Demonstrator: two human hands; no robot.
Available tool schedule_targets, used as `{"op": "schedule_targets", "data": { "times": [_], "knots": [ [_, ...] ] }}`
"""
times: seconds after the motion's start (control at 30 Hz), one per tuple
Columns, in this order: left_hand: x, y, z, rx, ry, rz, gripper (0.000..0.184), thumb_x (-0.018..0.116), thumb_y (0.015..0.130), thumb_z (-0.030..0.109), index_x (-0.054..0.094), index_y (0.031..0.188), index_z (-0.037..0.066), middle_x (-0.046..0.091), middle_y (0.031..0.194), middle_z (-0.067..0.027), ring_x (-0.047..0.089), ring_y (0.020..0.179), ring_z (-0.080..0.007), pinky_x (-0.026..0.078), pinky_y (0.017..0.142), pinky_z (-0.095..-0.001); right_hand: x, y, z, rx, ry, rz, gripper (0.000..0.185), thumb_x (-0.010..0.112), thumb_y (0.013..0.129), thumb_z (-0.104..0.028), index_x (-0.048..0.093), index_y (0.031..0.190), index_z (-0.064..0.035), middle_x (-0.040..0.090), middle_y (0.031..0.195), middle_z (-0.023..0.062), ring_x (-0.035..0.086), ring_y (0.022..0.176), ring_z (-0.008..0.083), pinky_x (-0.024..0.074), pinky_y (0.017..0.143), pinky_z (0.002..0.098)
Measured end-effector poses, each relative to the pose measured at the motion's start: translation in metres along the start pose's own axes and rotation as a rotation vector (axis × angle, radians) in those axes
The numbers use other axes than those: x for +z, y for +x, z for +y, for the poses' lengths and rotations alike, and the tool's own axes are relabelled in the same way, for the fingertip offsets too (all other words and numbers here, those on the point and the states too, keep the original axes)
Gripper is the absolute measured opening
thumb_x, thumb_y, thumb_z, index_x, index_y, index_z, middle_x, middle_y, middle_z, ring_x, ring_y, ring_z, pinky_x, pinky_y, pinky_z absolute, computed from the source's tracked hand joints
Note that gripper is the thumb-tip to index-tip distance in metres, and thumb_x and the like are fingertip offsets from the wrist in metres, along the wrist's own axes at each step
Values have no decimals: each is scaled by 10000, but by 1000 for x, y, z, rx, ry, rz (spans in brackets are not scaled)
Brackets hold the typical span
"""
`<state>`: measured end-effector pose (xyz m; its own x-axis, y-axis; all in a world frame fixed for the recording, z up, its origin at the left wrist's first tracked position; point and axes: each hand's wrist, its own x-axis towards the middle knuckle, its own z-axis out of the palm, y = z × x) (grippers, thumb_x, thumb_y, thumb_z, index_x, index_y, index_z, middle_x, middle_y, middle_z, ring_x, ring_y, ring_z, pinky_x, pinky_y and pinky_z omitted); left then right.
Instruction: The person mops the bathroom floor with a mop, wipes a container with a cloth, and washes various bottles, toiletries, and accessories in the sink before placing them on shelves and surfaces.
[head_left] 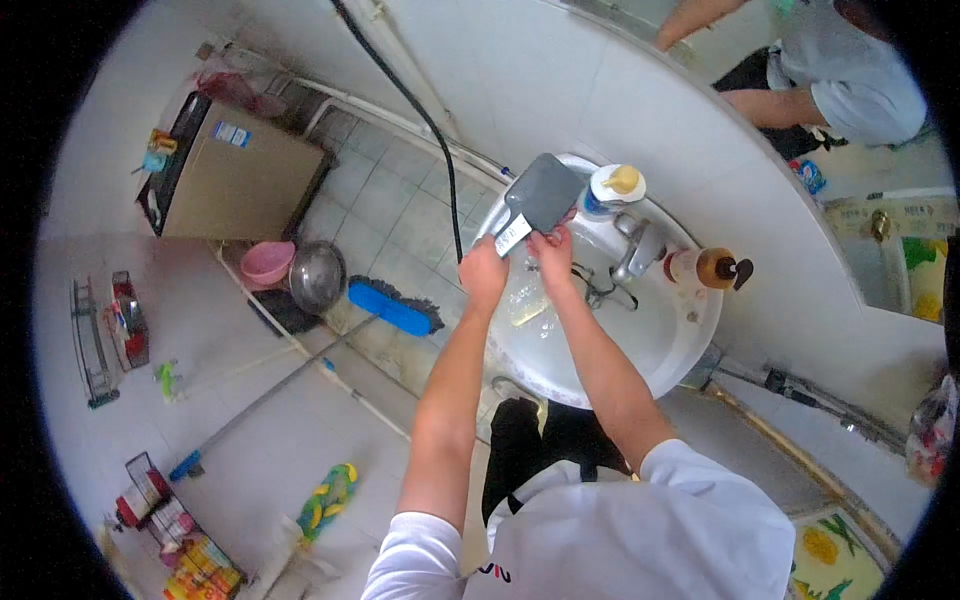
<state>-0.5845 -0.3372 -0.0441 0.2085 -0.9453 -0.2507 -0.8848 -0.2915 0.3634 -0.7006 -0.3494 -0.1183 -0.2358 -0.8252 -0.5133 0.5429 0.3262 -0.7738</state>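
Over the far left rim of the white washbasin (670, 365) I hold a flat grey paddle-shaped thing (545, 190) with a short handle; its exact kind is not plain. A white label with dark print lies along the handle. My left hand (484, 272) is closed round the handle's end. The fingers of my right hand (553, 252) are pinched at the label's other side, touching the handle near the paddle. Below my hands, a thin dark cord-like thing (598, 292) and a pale yellowish piece (530, 308) lie in the basin.
A chrome faucet (640, 248) stands between a white bottle with yellow top (617, 188) and an amber pump bottle (700, 268). A black hose (425, 115) hangs beside the basin. Left are a blue broom (392, 308), pink basin (268, 262), metal bowl (317, 277) and brown cabinet (245, 175).
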Motion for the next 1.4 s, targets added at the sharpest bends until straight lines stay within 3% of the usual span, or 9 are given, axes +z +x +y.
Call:
{"op": "schedule_targets", "data": {
  "times": [0.2,0.3,0.47,0.7,1.2,1.23,1.27,1.33,1.4],
  "knots": [
    [-2,14,-14,113,-137,125,302,698,661,222,591,872,35,624,787,-204,606,738,-382,484,659,-450,-25,-39,3,-118,-257,-42,161,502,806,-58,518,961,-17,559,816,37,539,758,99,426,637,222],
    [-14,15,-14,102,-104,64,269,684,678,203,590,880,53,633,785,-188,609,741,-378,478,677,-466,-46,-76,-9,-545,-621,-75,204,517,801,-83,525,997,-28,567,871,44,555,806,134,451,710,264],
    [-8,16,-13,193,-78,2,274,689,684,213,591,884,53,636,805,-184,614,767,-367,485,684,-465,-26,-136,-81,272,534,-53,275,520,804,-216,553,1028,-60,601,956,80,593,777,237,495,739,374],
    [-19,6,-17,278,-109,-31,327,683,714,238,559,942,40,568,980,-165,600,819,-368,488,692,-453,-60,-189,-86,169,425,-73,479,427,846,-296,449,1235,-18,528,1198,163,534,1073,356,448,897,502],
    [-8,-11,-29,362,-438,220,352,671,743,193,498,987,7,547,973,-182,595,772,-351,491,688,-405,-108,-231,-63,219,592,-211,604,403,830,-354,365,1297,27,426,1276,273,454,1147,434,384,954,536],
    [-7,-13,-29,92,-883,-135,329,593,814,288,509,963,7,576,841,-149,596,695,-284,493,624,-367,-112,-230,-63,234,588,-224,604,403,830,-354,365,1297,27,426,1276,273,454,1147,434,384,954,536],
    [-19,-18,-28,85,-879,-117,329,593,814,288,509,963,7,576,841,-149,596,695,-284,493,624,-367,-110,-230,-67,221,615,-182,611,410,827,-361,365,1296,28,406,1291,279,438,1164,431,369,968,534],
    [-46,-39,-31,-268,-1813,-978,394,478,865,414,509,954,32,577,772,-104,577,626,-224,484,557,-339,-116,-227,-67,223,644,-151,618,416,823,-368,365,1296,28,386,1306,284,421,1180,428,354,982,531],
    [6,-58,-36,-239,-1350,-858,463,447,852,515,500,1006,82,569,837,-83,536,593,-178,462,533,-325,-136,-221,-65,273,637,-178,644,442,810,-387,353,1314,4,345,1338,283,370,1212,447,346,982,525]
  ]
}}
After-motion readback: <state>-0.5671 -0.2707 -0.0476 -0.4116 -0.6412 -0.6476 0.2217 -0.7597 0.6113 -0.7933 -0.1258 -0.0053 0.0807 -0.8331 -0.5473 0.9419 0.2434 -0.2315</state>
